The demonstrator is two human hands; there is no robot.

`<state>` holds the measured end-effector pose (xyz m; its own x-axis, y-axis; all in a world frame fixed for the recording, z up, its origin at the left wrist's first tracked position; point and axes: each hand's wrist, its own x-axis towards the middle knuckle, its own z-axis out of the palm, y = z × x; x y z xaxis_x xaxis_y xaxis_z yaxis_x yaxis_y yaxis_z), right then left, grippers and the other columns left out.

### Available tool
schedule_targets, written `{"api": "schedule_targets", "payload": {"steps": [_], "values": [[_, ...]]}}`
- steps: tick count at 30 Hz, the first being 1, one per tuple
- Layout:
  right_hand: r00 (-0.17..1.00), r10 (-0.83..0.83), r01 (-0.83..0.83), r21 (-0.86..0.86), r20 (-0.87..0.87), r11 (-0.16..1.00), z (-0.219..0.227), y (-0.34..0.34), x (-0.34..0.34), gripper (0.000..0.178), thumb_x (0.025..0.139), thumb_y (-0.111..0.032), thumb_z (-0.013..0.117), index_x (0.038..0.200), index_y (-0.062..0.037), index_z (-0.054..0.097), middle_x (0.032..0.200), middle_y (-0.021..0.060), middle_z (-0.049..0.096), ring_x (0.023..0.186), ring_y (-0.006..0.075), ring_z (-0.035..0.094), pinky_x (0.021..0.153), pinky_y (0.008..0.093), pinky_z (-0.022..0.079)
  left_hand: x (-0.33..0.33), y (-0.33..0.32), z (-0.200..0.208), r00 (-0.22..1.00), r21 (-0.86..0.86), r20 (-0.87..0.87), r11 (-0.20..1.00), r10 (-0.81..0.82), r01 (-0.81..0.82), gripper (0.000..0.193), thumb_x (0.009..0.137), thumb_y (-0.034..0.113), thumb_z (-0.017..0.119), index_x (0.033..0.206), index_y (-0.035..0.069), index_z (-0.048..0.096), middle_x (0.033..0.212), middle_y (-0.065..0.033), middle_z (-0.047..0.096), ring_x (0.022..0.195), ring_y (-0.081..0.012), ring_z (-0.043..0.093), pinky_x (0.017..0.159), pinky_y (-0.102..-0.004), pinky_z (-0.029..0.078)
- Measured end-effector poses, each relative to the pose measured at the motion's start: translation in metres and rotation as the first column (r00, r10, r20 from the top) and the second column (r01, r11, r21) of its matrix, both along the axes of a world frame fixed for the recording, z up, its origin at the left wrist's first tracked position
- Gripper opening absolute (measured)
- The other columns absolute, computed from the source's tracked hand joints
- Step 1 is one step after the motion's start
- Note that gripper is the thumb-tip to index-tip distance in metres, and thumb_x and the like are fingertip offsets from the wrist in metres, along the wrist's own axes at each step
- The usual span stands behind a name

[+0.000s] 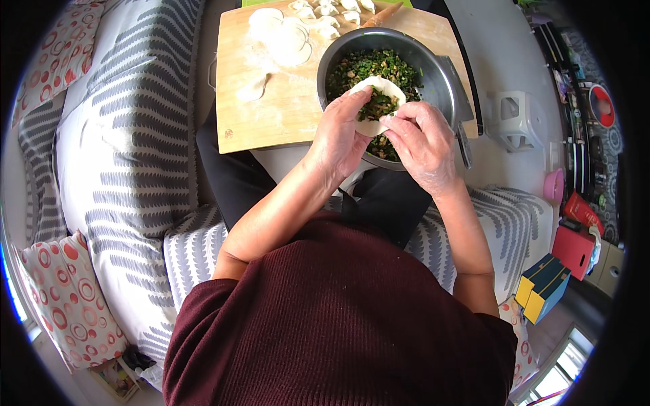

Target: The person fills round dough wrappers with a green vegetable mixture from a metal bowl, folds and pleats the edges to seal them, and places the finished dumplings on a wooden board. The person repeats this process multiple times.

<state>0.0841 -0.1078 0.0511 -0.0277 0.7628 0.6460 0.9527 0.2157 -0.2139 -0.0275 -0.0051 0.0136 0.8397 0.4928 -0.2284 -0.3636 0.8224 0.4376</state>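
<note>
A round dumpling wrapper (397,93) with green chopped filling (379,106) in its middle is held over a metal bowl (443,84). My left hand (342,132) cups the wrapper from the left, its thumb on the near rim of the dough. On the other side, my right hand (425,145) pinches the wrapper's right edge between thumb and fingers. Both hands are closed on it. More chopped green filling (369,66) lies in the bowl below, partly hidden by the hands and wrapper.
A wooden board (291,122) carries a floury pile of round wrappers (288,42), a small dough piece (252,86), several folded dumplings (327,8) and a rolling pin (383,15). Against the bowl's right side leans a dark flat blade (455,88). A white stool (516,120) stands farther right.
</note>
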Motion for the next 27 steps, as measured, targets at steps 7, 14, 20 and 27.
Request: {"api": "schedule_targets", "payload": {"steps": [7,14,20,27], "values": [[0.982,0.016,-0.02,-0.021,-0.187,1.0,0.003,-0.001,0.001,0.02,0.07,0.004,0.076,0.086,-0.0031,0.066,0.085,0.0073,0.058,0.074,0.0207,0.058,0.062,0.0309,0.049,-0.003,-0.002,0.018,0.997,0.045,-0.08,0.999,0.003,0.0,0.02,0.097,0.013,0.051,0.111,0.002,0.06,0.105,-0.0079,0.066,0.095,-0.0166,0.065,0.08,-0.0335,0.055],[0.896,-0.029,0.01,-0.045,-0.444,0.999,0.012,0.003,-0.001,0.012,0.076,0.003,0.073,0.085,-0.0015,0.065,0.086,0.0054,0.056,0.076,0.015,0.057,0.061,0.0264,0.047,-0.007,0.002,0.021,0.998,0.164,-0.032,0.985,-0.051,0.055,0.021,0.098,0.013,0.052,0.109,-0.001,0.061,0.103,-0.0092,0.066,0.091,-0.0157,0.066,0.082,-0.0323,0.059],[0.861,-0.07,0.056,-0.043,-0.503,0.998,0.015,0.004,-0.002,0.012,0.077,0.004,0.073,0.085,-0.0017,0.065,0.085,0.0047,0.056,0.074,0.0137,0.057,0.06,0.0258,0.048,-0.008,0.006,0.021,0.994,0.186,-0.011,0.976,-0.109,0.11,0.026,0.1,0.014,0.049,0.114,-0.004,0.06,0.106,-0.0131,0.066,0.093,-0.0195,0.067,0.086,-0.0352,0.059],[0.872,-0.15,0.152,-0.035,-0.465,0.988,0.022,0.005,-0.009,0.015,0.076,0.004,0.073,0.088,-0.0017,0.065,0.087,0.0054,0.057,0.076,0.0149,0.058,0.062,0.0267,0.049,-0.012,0.004,0.026,0.99,0.281,-0.064,0.949,-0.127,0.14,0.028,0.101,0.014,0.046,0.112,-0.006,0.061,0.108,-0.0145,0.065,0.099,-0.0215,0.066,0.091,-0.0379,0.057]]}}
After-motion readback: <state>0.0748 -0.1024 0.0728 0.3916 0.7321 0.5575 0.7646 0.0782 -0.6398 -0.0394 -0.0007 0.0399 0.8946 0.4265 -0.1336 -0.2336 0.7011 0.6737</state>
